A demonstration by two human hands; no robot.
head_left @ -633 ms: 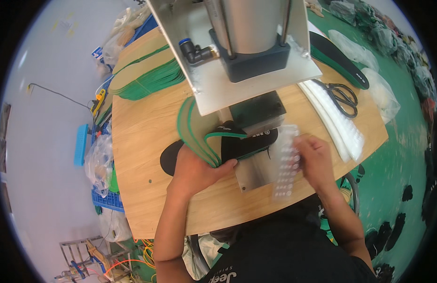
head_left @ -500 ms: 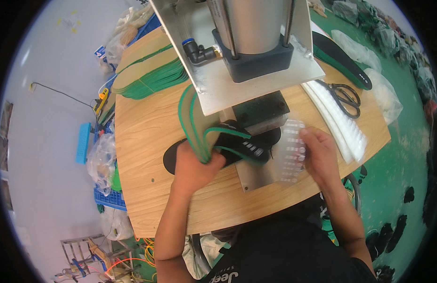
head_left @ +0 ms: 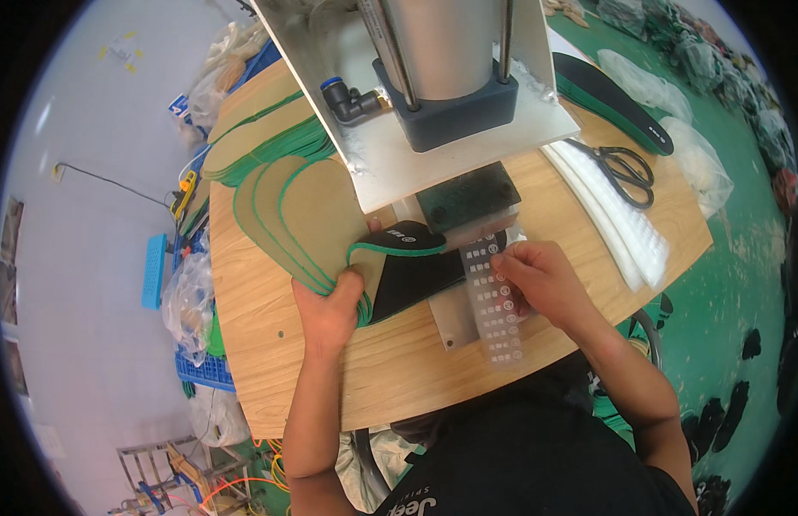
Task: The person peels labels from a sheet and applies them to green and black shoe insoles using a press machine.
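Note:
My left hand (head_left: 328, 311) is closed on several insoles (head_left: 289, 211), fanned out with tan undersides and green edges. One insole (head_left: 420, 279) shows its black face, part of it curled back, and reaches under the dark press block (head_left: 469, 196). Pinched in my right hand (head_left: 541, 279) is a clear transfer sheet (head_left: 493, 314) with rows of small white prints. The sheet's upper end lies over the insole's end at the front of the block; its lower end hangs past the metal plate (head_left: 450, 320). The insole's tip is partly hidden by block and sheet.
The press frame (head_left: 459, 159) with its cylinder stands above my hands. Stacked insoles (head_left: 265, 142) lie at the back left. On the right are white sheets (head_left: 601, 215), black scissors (head_left: 627, 172) and a black insole (head_left: 610, 99). The wooden table (head_left: 261, 361) has a curved near edge.
The insoles in my left hand have fanned out to the left, and the black one lies flatter. My right hand has brought the transfer sheet left, over the insole's end.

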